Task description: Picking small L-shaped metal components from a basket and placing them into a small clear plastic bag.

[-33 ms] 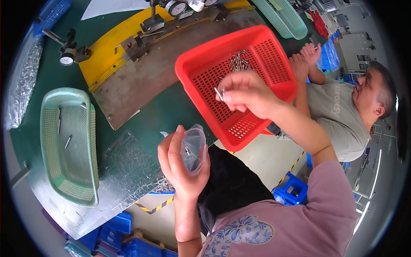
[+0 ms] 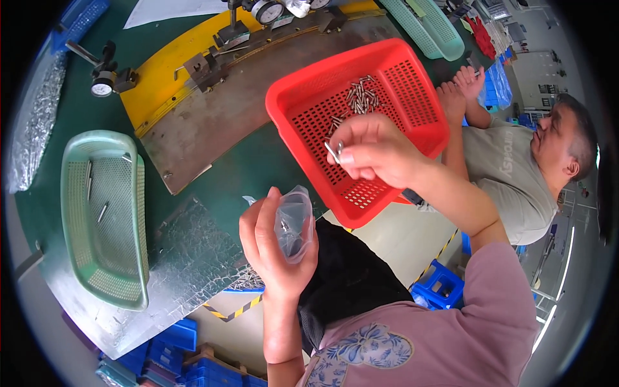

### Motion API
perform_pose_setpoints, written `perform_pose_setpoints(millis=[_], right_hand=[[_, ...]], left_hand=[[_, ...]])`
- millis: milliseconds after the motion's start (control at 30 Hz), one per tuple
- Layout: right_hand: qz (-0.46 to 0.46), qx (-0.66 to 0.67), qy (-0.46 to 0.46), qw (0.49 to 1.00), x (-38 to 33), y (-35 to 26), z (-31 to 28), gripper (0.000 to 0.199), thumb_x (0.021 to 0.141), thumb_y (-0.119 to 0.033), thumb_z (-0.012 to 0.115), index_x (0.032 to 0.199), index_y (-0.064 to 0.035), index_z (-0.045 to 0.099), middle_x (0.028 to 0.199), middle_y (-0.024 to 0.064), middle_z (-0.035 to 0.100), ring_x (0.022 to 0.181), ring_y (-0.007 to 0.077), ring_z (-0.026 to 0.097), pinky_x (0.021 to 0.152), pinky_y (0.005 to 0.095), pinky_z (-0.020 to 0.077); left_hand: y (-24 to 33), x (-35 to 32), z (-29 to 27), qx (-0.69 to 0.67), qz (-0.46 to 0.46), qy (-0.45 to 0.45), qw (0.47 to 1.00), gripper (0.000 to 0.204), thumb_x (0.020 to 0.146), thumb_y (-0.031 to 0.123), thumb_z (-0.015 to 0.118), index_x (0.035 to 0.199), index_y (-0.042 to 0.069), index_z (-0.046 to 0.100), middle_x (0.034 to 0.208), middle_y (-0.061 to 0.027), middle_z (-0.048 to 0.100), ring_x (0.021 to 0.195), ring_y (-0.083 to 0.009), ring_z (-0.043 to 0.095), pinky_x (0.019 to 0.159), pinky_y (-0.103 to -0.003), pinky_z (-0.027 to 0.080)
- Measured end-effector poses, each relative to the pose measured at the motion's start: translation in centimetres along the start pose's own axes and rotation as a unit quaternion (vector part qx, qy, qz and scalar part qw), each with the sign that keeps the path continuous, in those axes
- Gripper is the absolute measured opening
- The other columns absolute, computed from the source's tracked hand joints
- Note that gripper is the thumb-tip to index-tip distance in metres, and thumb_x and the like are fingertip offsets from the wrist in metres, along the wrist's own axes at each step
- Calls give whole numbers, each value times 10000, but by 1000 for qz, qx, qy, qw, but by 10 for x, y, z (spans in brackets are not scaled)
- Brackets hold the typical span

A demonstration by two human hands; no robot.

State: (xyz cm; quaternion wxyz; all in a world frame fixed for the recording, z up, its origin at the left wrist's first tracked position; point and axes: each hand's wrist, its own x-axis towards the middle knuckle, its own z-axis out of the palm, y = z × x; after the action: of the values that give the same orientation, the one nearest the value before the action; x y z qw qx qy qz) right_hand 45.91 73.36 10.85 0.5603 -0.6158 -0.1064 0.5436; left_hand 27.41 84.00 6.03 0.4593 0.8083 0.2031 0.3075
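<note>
left hand (image 2: 274, 248): curled around a small clear bag (image 2: 293, 222), mouth upward
right hand (image 2: 374, 151): fingertips pinching a metal pin (image 2: 333, 152), long axis slanting down-right, above the red basket (image 2: 303, 97)

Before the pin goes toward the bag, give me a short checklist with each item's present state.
1. Small metal pin pinched in the right hand fingertips: ok.
2. Clear plastic bag held up in the left hand: ok.
3. Bag mouth open toward the pin: cannot tell.
4. Right hand's grip over the red basket, so a dropped pin lands inside: ok.
5. More pins left in the basket: ok.
6. Co-worker's hands away from the bag: ok.
</note>
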Motion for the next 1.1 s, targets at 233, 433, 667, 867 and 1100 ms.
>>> perform_pose_setpoints(millis=[233,433,667,867,1100], right_hand=[[61,117,-70,989,-11,-3,25,157,759,-63,583,881,32,607,796,91,628,517,76,480,421,189,336],[126,228,-115,959,-10,1,27,202,777,-109,532,877,51,605,618,67,552,466,84,447,421,194,338],[138,262,-113,949,-10,3,29,212,777,-115,526,885,50,604,591,62,534,453,87,437,421,197,341],[120,220,-116,961,-13,3,29,193,781,-107,536,884,39,608,599,53,537,455,82,445,420,197,339],[-297,-550,19,780,-25,22,58,107,659,-93,702,712,-98,610,561,2,545,447,158,535,401,300,401]], left_hand=[[7,5,0,-33,-1,6,999,638,632,-1,732,1225,4,498,1018,-140,536,898,-283,558,768,-362,458],[7,4,1,-35,2,8,999,644,625,-7,729,1226,3,499,1019,-137,532,899,-279,557,768,-358,458],[6,4,1,-36,3,7,999,646,625,-7,730,1227,7,499,1029,-141,531,908,-282,557,770,-360,460],[7,3,0,-35,4,7,999,661,621,2,733,1236,12,492,1040,-145,531,910,-291,557,779,-371,458],[3,-5,7,60,70,-58,994,745,622,96,712,1303,1,425,1112,-180,498,974,-320,530,834,-393,439]])
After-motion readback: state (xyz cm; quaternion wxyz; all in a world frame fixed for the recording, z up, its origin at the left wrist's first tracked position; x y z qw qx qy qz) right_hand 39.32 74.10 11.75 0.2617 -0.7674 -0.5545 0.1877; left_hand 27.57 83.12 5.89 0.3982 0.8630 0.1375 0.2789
